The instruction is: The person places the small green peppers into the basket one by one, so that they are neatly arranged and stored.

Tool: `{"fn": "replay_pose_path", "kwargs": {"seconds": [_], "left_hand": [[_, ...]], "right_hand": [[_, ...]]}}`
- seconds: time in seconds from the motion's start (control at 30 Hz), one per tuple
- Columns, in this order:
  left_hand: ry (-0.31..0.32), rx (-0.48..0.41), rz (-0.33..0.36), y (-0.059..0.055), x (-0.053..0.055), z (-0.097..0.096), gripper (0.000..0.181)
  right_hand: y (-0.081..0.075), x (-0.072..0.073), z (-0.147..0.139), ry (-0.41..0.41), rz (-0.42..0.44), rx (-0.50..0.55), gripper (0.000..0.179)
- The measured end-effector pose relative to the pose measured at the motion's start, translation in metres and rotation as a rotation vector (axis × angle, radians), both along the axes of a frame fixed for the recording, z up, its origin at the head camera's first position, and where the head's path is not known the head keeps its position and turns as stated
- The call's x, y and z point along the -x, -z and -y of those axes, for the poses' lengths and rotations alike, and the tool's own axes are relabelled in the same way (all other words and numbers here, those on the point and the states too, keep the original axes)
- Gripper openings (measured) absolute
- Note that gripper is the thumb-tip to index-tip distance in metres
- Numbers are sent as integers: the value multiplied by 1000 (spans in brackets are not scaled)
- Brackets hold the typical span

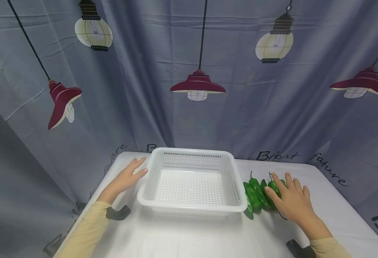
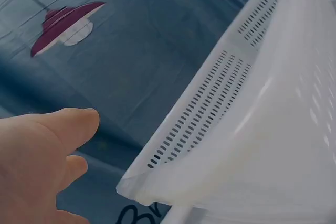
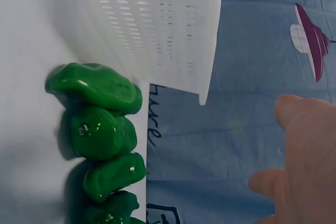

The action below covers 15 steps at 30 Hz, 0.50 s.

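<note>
A white perforated plastic basket [image 1: 190,186] stands on the table with nothing inside. Just off its left rim is my left hand [image 1: 126,177], fingers apart and holding nothing; the left wrist view shows a gap between that hand [image 2: 37,156] and the basket wall [image 2: 252,135]. Several green peppers [image 1: 256,195] lie in a row against the basket's right side. My right hand [image 1: 293,202] hovers over the right end of the row with spread fingers, hiding part of it. From the right wrist, the hand [image 3: 310,156] appears apart from the peppers [image 3: 100,87].
A white cloth covers the table [image 1: 189,240]. Behind it hangs a blue-grey curtain [image 1: 127,89] printed with lamps and lettering, close to the basket's back rim. Dark wrist bands [image 1: 118,213] sit on both sleeves.
</note>
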<state>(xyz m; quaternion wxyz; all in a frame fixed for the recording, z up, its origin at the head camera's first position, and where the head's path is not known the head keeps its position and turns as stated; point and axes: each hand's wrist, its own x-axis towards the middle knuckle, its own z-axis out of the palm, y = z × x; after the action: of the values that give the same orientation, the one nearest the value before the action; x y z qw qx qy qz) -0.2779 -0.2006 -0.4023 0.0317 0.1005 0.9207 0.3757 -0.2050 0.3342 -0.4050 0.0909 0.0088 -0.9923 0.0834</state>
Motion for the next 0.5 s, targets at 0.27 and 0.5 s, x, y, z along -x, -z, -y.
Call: {"fn": "replay_pose_path", "kwargs": {"seconds": [0.27, 0.5], "left_hand": [[-9, -374, 164, 22, 10, 2, 65], [7, -578, 190, 40, 18, -5, 58]], "right_hand": [[2, 0, 3, -22, 1, 0, 76], [3, 1, 3, -22, 7, 9, 73]]}}
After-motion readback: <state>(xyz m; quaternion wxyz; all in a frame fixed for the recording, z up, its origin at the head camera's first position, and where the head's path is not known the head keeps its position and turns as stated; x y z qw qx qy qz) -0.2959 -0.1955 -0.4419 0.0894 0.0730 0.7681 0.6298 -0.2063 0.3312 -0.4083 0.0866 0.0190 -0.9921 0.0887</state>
